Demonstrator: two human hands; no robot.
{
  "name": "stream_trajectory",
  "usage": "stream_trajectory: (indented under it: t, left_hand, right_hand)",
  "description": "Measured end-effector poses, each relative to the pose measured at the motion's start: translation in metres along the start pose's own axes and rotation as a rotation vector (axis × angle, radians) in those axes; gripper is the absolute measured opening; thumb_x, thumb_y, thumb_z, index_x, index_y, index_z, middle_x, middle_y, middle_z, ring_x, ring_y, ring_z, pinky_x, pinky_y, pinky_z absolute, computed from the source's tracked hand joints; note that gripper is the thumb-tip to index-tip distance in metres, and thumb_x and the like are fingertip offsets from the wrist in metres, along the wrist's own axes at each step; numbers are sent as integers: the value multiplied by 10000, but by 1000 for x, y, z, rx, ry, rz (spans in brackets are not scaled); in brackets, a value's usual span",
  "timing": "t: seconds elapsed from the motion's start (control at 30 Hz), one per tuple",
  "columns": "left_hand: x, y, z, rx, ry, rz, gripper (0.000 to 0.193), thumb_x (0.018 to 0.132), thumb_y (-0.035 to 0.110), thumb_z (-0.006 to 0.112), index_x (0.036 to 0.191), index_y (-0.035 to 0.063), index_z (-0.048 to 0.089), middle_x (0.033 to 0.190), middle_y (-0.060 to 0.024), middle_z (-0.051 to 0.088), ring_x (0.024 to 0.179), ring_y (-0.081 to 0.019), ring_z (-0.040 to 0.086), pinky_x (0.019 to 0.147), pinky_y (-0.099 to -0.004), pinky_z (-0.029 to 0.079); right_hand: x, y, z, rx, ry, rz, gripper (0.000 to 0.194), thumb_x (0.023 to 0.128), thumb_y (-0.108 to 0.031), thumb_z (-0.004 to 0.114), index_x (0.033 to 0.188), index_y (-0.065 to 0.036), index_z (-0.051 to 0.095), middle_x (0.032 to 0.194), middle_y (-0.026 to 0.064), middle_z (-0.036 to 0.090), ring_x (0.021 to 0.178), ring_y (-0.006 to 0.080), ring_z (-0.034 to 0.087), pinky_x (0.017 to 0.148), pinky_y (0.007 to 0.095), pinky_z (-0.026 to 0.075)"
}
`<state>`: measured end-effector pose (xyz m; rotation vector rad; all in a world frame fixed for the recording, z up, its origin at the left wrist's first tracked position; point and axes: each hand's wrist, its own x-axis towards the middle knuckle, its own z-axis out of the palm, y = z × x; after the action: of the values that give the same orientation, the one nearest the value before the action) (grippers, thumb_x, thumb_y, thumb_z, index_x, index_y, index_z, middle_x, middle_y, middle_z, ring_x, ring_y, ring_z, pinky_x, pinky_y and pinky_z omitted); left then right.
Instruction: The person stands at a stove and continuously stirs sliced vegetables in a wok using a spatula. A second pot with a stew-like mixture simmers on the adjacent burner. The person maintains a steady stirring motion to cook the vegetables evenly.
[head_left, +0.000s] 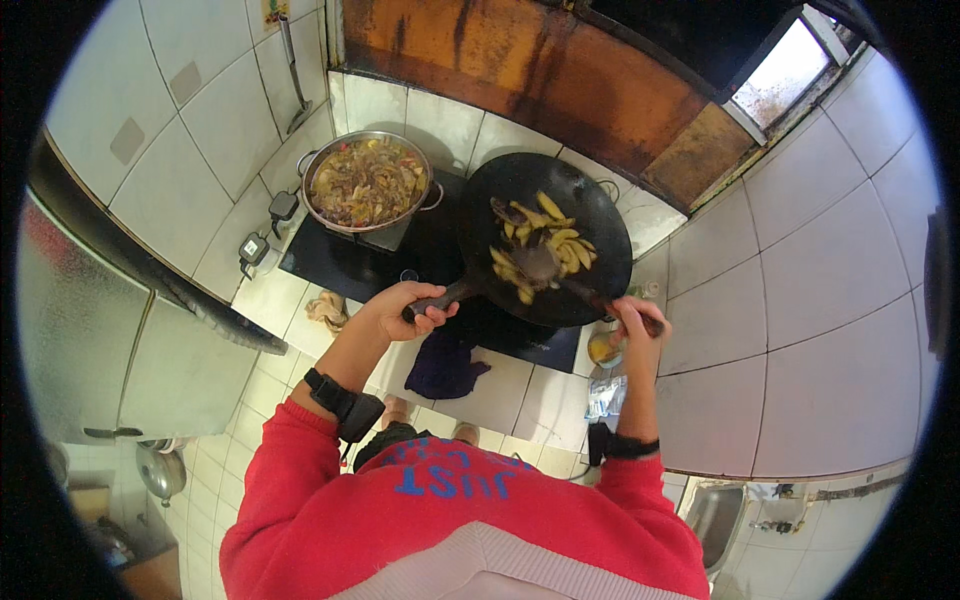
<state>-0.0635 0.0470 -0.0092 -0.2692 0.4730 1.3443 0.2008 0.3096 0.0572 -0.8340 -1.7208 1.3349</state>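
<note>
My left hand (412, 309) is closed around the handle of a large dark wok (592, 191) over the right side of the black stove (330, 259). Yellowish wedge-shaped pieces of food, perhaps potato (574, 251), lie in the wok with a few darker bits. My right hand (639, 319) grips the handle of a cooking spatula or ladle (538, 262), whose broad head rests among the pieces. To the left, a two-handled metal pot (307, 184) full of mixed stew (367, 180) stands on the stove.
A dark purple cloth (446, 367) and a tan rag (328, 311) lie on the tiled counter. By my right forearm are a jar with yellow contents (604, 350) and a plastic packet (606, 397). A metal utensil (292, 67) hangs on the left wall. A sink (712, 521) is at lower right.
</note>
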Motion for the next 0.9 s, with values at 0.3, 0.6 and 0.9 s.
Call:
stream_trajectory:
  t: [0.3,0.6,0.9]
  left_hand:
    - [4,-5,1,-23,57,-93,290,940,182,556,1030,-71,448,857,-99,516,594,-86,491,389,-180,400]
    - [3,-8,3,-30,-24,-68,335,937,228,588,1053,-58,459,856,-94,525,619,-92,504,397,-176,413]
    - [3,-10,5,7,-45,-18,299,950,225,564,1009,-48,458,853,-93,520,608,-87,493,396,-173,412]
  right_hand:
    - [-15,24,-26,305,20,-7,78,853,-50,677,831,23,661,896,113,680,495,86,532,454,231,449]
    - [-11,21,-14,396,77,18,82,859,-60,660,848,22,665,858,104,677,472,101,521,422,247,426]
    - [-10,25,-11,204,68,-87,94,855,-70,673,834,21,670,907,111,685,501,101,555,447,253,465]
